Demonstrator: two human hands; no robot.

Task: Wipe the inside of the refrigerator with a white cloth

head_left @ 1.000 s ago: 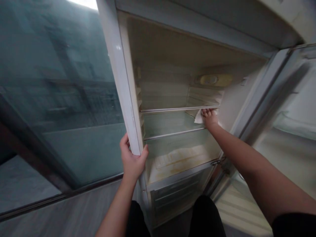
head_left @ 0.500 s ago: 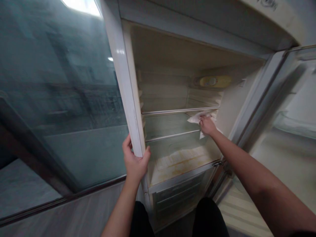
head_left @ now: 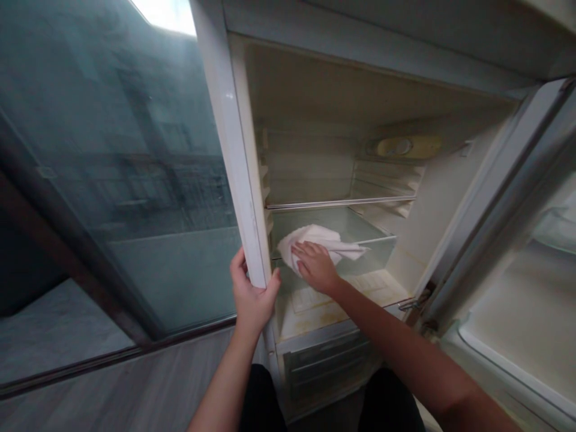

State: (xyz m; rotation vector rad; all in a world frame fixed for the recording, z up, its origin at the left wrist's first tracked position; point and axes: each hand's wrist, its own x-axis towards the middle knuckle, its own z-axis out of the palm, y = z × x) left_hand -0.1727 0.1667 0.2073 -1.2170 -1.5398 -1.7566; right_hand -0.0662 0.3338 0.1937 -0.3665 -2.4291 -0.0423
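My left hand [head_left: 254,294] grips the left front edge of the open refrigerator [head_left: 246,180], its thumb on the inner side and its fingers around the outer side. Inside, my right hand [head_left: 316,264] presses a white cloth [head_left: 317,235] at the left front part of the lower glass shelf [head_left: 380,240]. The cloth is crumpled, with one end trailing to the right across the shelf's front edge. Above it spans an upper glass shelf [head_left: 342,202]. Yellowish stains mark the compartment floor [head_left: 310,321] below.
The refrigerator door [head_left: 517,288] stands swung open at the right. A yellowed lamp and dial housing [head_left: 407,146] sits on the inner right wall. Sliding glass panels [head_left: 171,270] are close at the left. Below the compartment is a ribbed front panel [head_left: 333,366].
My right hand has moved the cloth from the right side of the shelf to the left. My left hand keeps its hold on the refrigerator edge. The view has shifted slightly.
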